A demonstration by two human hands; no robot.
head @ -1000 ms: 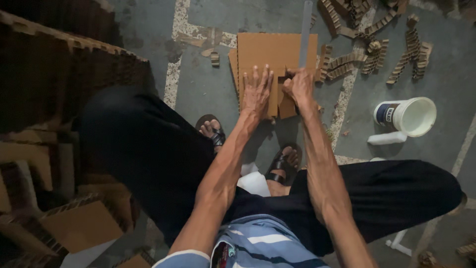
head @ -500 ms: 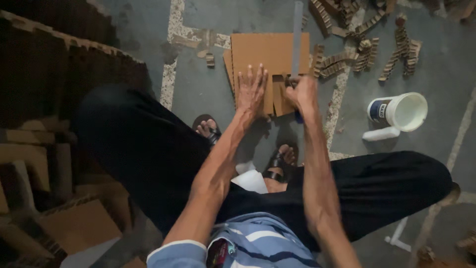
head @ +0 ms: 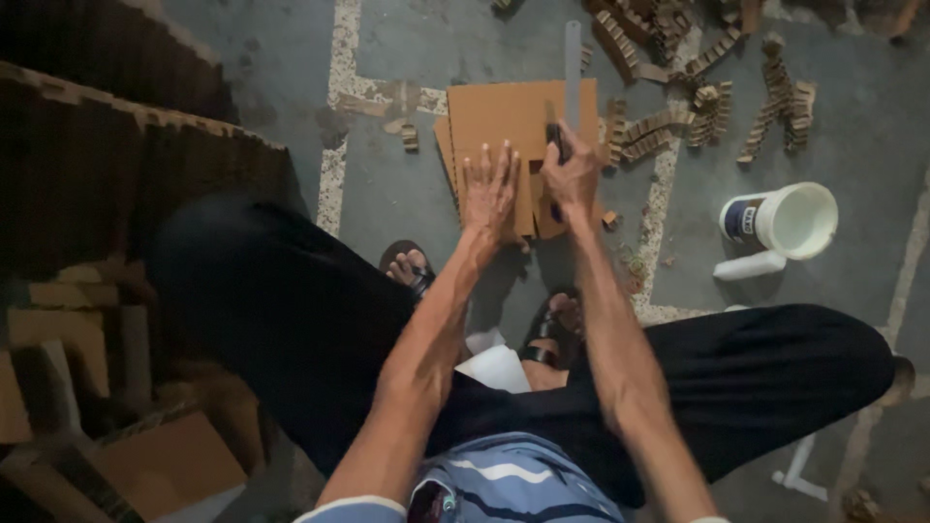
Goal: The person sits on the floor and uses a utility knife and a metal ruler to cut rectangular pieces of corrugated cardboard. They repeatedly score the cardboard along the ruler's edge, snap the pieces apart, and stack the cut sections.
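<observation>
hands (head: pixel 489 189): 2 | cardboard sheets (head: pixel 499 121): 1 stack | white tubs (head: pixel 785 221): 1 (on its side) | sandals (head: pixel 412 266): 2

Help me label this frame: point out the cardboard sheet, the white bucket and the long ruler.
cardboard sheet (head: pixel 499 116): head view, bare upper left part of the sheet.
white bucket (head: pixel 799 221): head view, its open inside near the rim.
long ruler (head: pixel 572 73): head view, the upper stretch above the right hand.

a flat brown cardboard sheet (head: pixel 504 121) lies on the grey floor, stacked over other sheets whose edges show at its left. a long grey ruler (head: pixel 572 68) lies across its right part, pointing away. a dark cutting tool (head: pixel 555 140), mostly hidden, stands beside the ruler.
</observation>
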